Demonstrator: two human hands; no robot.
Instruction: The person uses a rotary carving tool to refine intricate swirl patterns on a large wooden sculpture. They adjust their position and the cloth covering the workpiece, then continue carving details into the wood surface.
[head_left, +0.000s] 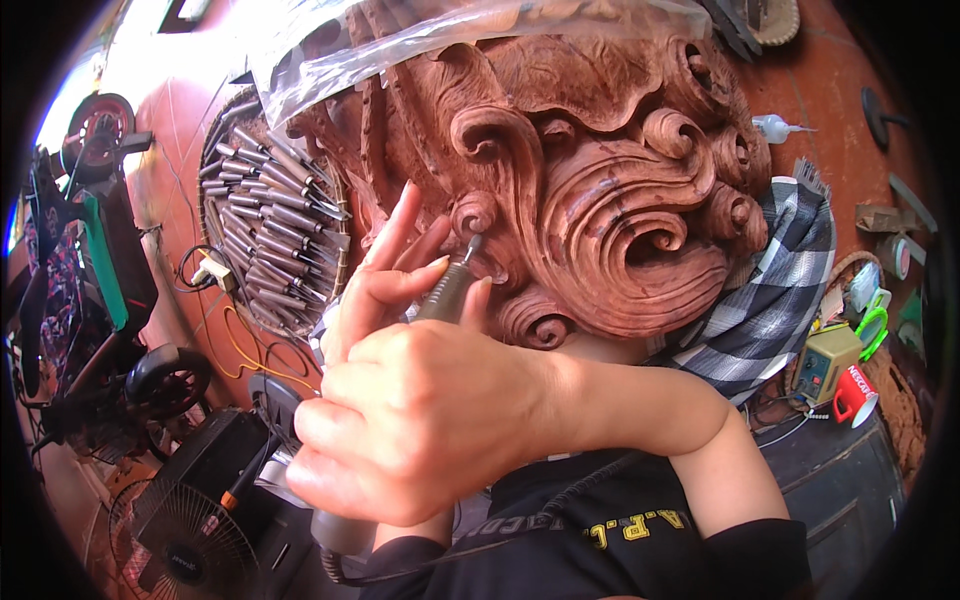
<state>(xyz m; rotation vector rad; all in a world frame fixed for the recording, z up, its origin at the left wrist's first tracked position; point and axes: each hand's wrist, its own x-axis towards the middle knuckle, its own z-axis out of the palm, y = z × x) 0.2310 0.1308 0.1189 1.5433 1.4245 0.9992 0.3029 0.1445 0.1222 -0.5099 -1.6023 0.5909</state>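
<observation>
My right hand (420, 415) is wrapped round a dark grey rotary carving handpiece (444, 293), with its arm crossing in front of my body. The metal bit (473, 246) points away from me, at a small scroll on the reddish-brown wood carving (570, 180). Deep swirls and curls cover this large piece. My left hand (385, 265) lies just beyond the right fist, fingers stretched and apart beside the carving; one fingertip is at the handpiece. The right fist hides the left palm and wrist. A cable (575, 485) runs across my lap.
Several wooden-handled chisels (265, 225) lie in a round basket at left. Clear plastic sheeting (400, 60) covers the carving's far edge. A checked cloth (765, 295) lies right of it. Nearby are a beige control box (826, 362), a red mug (853, 396) and, lower left, a fan (185, 555).
</observation>
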